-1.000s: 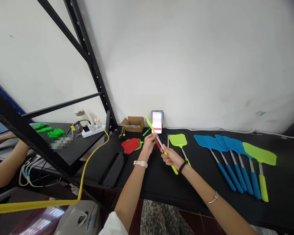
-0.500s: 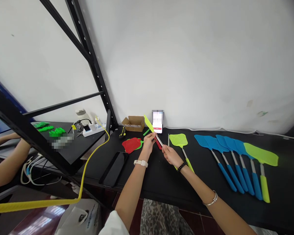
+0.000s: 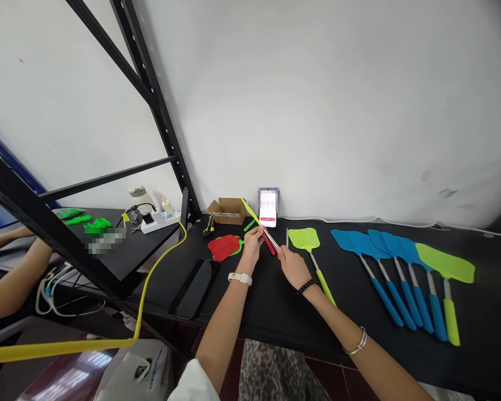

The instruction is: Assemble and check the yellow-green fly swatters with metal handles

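Note:
Both my hands are on a yellow-green fly swatter [image 3: 249,209], its head seen nearly edge-on and its metal rod slanting down to the right. My left hand [image 3: 254,240] pinches it where the head meets the rod. Lower on the rod, my right hand [image 3: 295,268] is wrapped round it, hiding the handle end. Behind my hands a red handle [image 3: 269,245] lies on the table. Right of them lies another yellow-green swatter [image 3: 304,239], beside a short metal rod [image 3: 287,238]. Left of my left hand, a red swatter head [image 3: 223,247] overlaps a green one.
Several blue swatters [image 3: 409,278] and a yellow-green swatter [image 3: 445,264] lie at the right. A lit phone [image 3: 268,209] stands by the wall, near an open cardboard box [image 3: 229,211]. A black phone-like slab [image 3: 194,289] lies front left. Another person's arm [image 3: 16,278] shows beyond the rack [image 3: 162,111].
The held swatter's head has turned more edge-on and tipped slightly left. My right hand has rolled and shifted slightly right; my left hand stays almost in place.

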`<state>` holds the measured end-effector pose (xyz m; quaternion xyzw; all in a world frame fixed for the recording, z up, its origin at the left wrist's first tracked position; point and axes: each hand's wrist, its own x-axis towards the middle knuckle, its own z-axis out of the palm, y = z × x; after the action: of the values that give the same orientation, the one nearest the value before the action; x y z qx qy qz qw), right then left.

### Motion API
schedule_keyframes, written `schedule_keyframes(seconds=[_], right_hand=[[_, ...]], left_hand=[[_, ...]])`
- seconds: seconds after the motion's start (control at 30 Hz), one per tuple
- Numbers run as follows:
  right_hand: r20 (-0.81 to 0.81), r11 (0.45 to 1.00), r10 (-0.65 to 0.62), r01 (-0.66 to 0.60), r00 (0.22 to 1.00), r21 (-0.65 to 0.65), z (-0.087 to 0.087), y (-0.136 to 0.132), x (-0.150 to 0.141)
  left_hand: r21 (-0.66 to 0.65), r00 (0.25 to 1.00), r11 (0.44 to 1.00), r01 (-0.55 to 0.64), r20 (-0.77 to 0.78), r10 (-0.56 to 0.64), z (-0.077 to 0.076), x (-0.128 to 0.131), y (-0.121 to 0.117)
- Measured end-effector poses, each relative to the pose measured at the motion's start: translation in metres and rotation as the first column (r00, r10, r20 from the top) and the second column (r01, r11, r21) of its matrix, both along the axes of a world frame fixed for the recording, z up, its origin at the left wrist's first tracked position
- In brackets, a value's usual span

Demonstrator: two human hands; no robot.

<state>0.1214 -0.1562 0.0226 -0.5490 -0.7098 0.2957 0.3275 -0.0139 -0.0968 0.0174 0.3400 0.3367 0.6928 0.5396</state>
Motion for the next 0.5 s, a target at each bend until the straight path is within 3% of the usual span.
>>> schedule_keyframes(seconds=[0.1, 0.23, 0.3, 0.37, 0.43, 0.5], right_hand=[[0.125, 0.997, -0.067, 0.062, 0.990, 0.044, 0.002, -0.004, -0.002], [0.096, 0.995, -0.079, 0.073, 0.992, 0.063, 0.003, -0.005, 0.000], [-0.028, 1.000, 0.004, -0.004, 1.000, 0.011, 0.003, -0.004, 0.001], [-0.246, 0.978, 0.108, -0.147, 0.963, -0.149, 0.002, -0.003, 0.001], [-0.471, 0.890, 0.133, -0.314, 0.872, -0.330, 0.002, -0.002, -0.001], [-0.599, 0.809, 0.102, -0.417, 0.794, -0.415, 0.002, -0.003, -0.003]], left_hand=[[-0.002, 1.000, 1.000, 0.006, 0.007, -0.005, -0.001, 0.000, 0.000], [0.003, 0.999, 0.999, 0.046, 0.029, -0.046, 0.001, -0.001, -0.001], [0.009, 0.995, 0.996, 0.086, 0.044, -0.086, 0.003, -0.001, -0.002], [0.035, 0.985, 0.990, 0.137, 0.103, -0.140, 0.006, -0.001, -0.003], [0.104, 0.965, 0.978, 0.183, 0.170, -0.199, 0.008, -0.002, -0.003], [0.168, 0.945, 0.962, 0.214, 0.212, -0.247, 0.011, -0.003, -0.003]])
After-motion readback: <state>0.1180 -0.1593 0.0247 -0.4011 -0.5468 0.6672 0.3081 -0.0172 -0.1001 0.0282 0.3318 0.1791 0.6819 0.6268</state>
